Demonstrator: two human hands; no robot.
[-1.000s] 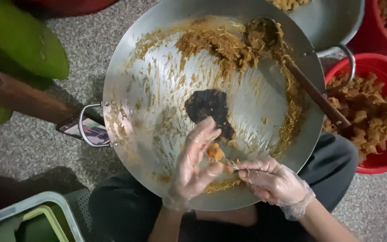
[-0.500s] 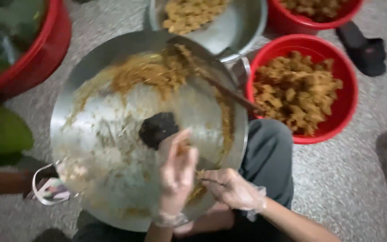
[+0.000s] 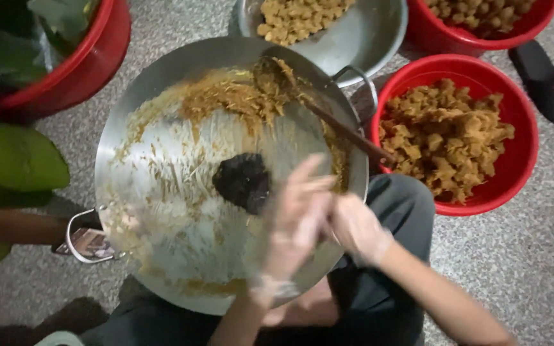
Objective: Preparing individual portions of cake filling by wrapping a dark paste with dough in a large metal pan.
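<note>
A big metal wok (image 3: 161, 96) rests across my lap, smeared with shredded brown filling (image 3: 232, 96) and marked by a dark patch (image 3: 243, 182) at its centre. A wooden spoon (image 3: 347, 134) lies against its right rim. Over the wok's near right edge, my left hand (image 3: 293, 221) in a thin clear glove has its fingers stretched toward the dark patch. My gloved right hand (image 3: 357, 230) presses against it from the right. Both hands are blurred, so anything held between them is hidden.
A red tub (image 3: 527, 128) of fried brown pieces stands at the right, a second red tub (image 3: 482, 38) behind it, and a metal bowl (image 3: 367, 45) of pale pieces beyond the wok. A red tub (image 3: 97, 64) of green leaves is far left. A black sandal (image 3: 546, 86) lies on the speckled floor.
The view has swung left and closed in. My hands, apart before with a small lump in the left palm, have come together at the wok's near right edge.
</note>
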